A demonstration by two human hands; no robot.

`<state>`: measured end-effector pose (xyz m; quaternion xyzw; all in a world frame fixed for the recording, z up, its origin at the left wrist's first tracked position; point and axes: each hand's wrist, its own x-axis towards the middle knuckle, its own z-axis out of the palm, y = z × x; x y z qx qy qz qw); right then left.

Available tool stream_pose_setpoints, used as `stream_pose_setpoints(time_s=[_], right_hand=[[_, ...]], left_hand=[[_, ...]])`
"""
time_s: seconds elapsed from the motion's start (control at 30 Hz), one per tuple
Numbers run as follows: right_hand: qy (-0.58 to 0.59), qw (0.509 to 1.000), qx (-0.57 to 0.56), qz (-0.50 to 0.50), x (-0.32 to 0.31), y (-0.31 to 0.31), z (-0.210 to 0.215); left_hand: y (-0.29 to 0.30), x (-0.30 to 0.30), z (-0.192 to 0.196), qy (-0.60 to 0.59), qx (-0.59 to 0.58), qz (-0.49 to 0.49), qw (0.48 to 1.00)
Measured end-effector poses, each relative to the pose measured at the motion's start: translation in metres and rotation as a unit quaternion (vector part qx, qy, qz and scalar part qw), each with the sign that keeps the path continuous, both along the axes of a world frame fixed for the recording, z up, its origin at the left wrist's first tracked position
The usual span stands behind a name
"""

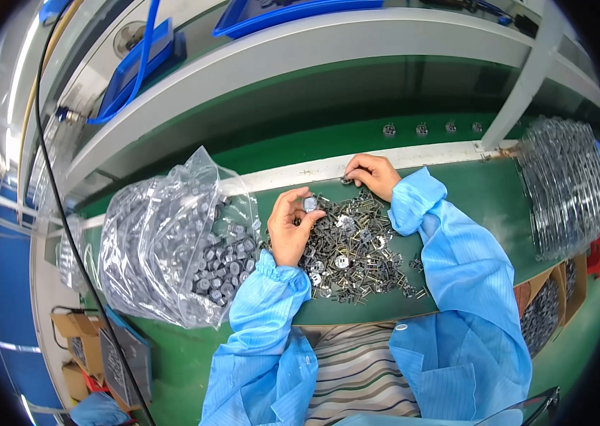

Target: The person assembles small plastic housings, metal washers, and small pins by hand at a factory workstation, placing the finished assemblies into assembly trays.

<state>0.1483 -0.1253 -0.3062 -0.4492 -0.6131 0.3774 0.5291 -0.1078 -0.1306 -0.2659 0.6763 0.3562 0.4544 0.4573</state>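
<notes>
My left hand (289, 228) pinches a small grey cap-like part (310, 204) between thumb and fingers, at the left side of a pile. Beyond that pile, my right hand (377, 176) is closed with its fingertips on a small dark metal part (346, 179), whose exact kind is too small to make out. Below both hands spreads the heap of metal pin parts (357, 245), some with round silvery discs and brass-coloured prongs. Left of my left hand lies a clear plastic bag (151, 234), its mouth spilling grey caps (225, 266) like the one I hold.
A stack of clear plastic trays (563, 188) stands at the right end of the green bench (484, 213). Several small assembled parts (422, 130) line the strip past the white rail (428, 153). A white post (527, 78) rises there. Cardboard boxes (563, 305) sit low right.
</notes>
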Motion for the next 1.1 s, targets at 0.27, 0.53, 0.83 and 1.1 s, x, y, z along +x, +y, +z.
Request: stream_pose_setpoints(time_s=[0.27, 0.53, 0.83, 1.1], right_hand=[[0.007, 0.997, -0.068, 0.023, 0.000, 0.001, 0.003], [0.081, 0.993, -0.078, 0.036, 0.001, 0.006, -0.004], [-0.059, 0.998, -0.012, -0.020, -0.002, -0.002, 0.010], [-0.077, 0.997, 0.025, 0.005, -0.005, -0.002, 0.014]], left_hand=[[0.003, 0.004, -0.003, -0.036, 0.035, 0.000, 0.999], [0.003, 0.001, -0.002, -0.032, 0.038, -0.014, 0.999], [-0.001, 0.002, 0.003, -0.044, -0.027, -0.013, 0.999], [-0.001, -0.005, 0.007, -0.100, -0.121, -0.056, 0.986]])
